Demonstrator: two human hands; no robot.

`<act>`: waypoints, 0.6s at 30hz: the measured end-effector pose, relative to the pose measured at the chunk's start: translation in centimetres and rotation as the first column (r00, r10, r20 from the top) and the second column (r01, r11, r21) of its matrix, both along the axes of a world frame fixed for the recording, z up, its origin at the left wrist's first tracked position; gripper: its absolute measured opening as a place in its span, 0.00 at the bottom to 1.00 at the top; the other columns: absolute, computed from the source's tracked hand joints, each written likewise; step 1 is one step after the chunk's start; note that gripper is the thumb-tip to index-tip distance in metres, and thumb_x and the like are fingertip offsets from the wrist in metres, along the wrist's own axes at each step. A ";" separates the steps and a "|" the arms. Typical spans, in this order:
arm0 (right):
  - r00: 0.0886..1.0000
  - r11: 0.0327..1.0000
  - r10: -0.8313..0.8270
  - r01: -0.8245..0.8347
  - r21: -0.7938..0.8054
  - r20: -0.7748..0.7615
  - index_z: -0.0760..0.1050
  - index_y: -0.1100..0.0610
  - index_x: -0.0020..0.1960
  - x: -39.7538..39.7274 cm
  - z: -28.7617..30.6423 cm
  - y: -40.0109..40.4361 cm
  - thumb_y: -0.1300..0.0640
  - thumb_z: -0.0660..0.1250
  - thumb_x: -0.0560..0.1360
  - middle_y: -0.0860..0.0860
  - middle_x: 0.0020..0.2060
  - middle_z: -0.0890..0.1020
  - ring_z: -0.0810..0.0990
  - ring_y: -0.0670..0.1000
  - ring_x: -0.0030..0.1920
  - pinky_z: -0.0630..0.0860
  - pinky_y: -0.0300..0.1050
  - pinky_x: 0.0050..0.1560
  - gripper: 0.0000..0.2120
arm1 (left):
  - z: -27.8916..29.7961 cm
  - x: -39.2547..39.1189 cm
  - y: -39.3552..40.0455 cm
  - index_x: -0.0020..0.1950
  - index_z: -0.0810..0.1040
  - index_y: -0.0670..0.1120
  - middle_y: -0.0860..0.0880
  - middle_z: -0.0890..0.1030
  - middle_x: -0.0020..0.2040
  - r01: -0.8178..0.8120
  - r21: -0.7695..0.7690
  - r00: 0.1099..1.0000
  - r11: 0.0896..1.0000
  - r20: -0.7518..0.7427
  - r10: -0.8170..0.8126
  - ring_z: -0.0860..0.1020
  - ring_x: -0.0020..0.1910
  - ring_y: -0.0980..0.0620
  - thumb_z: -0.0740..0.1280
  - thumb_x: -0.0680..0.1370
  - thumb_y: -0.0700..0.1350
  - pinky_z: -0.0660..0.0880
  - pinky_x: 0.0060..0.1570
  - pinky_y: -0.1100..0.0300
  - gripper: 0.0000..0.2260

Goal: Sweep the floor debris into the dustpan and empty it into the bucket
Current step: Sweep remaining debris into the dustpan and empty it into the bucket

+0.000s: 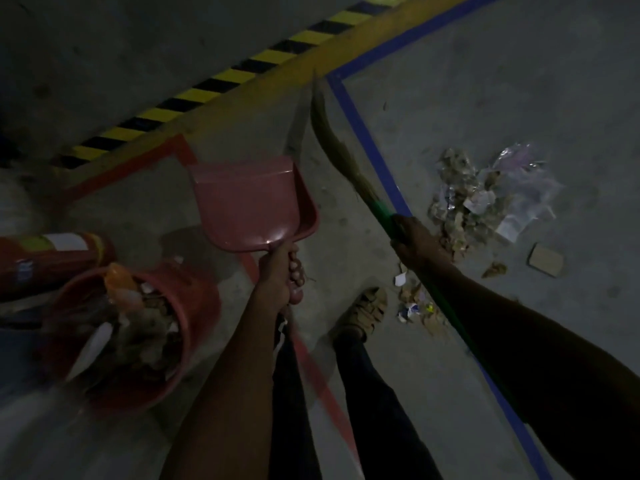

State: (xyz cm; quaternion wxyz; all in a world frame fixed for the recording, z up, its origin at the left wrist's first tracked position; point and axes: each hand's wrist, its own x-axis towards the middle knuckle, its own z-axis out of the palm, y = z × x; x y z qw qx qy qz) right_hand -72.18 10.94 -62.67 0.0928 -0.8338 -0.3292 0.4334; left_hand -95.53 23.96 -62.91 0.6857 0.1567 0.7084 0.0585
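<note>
Debris (485, 199), crumpled paper scraps, dry leaves & clear plastic film, lies heaped on rough concrete floor (519, 98) right of blue tape line (367, 140). Left hand (277, 275) fingers wrapped round handle of smooth pink plastic dustpan (251, 202), held above floor. Right hand (414, 242) grips green-handled straw broom (332, 133). Round red bucket (194, 306), stuffed w/ trash, stands at left.

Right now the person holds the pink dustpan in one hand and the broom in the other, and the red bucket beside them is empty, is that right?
Not quite. The head view shows the red bucket already full of rubbish. The rest holds: the left hand grips the pink dustpan, the right hand the broom.
</note>
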 end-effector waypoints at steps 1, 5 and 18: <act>1.000 1.000 0.000 0.000 0.007 0.007 0.68 0.60 0.73 0.1 -2.0 1.2 0.63 0.65 0.78 0.60 0.66 0.73 0.72 0.60 0.65 0.69 0.48 0.60 0.24 | -1.8 0.2 0.5 0.31 0.68 0.46 0.51 0.65 0.21 0.011 0.005 1.000 1.000 0.000 -0.011 0.60 0.17 0.54 0.67 0.74 0.42 0.59 0.22 0.67 0.13; 0.999 0.998 0.048 -0.048 0.049 0.004 0.66 0.59 0.74 -0.7 -10.1 5.7 0.63 0.65 0.78 0.58 0.67 0.72 0.72 0.58 0.65 0.66 0.44 0.59 0.25 | -8.6 0.1 2.5 0.31 0.67 0.47 0.51 0.65 0.21 0.024 0.015 1.000 1.000 0.000 -0.024 0.60 0.17 0.53 0.66 0.74 0.42 0.58 0.23 0.66 0.13; 0.998 1.000 0.012 -0.010 0.028 -0.068 0.71 0.59 0.69 -2.3 -22.1 11.5 0.65 0.63 0.75 0.59 0.61 0.73 0.78 0.60 0.52 0.81 0.59 0.51 0.22 | -18.0 -0.8 1.9 0.33 0.68 0.46 0.51 0.65 0.20 0.062 0.019 0.994 0.998 -0.095 -0.060 0.60 0.16 0.54 0.65 0.76 0.44 0.59 0.21 0.69 0.13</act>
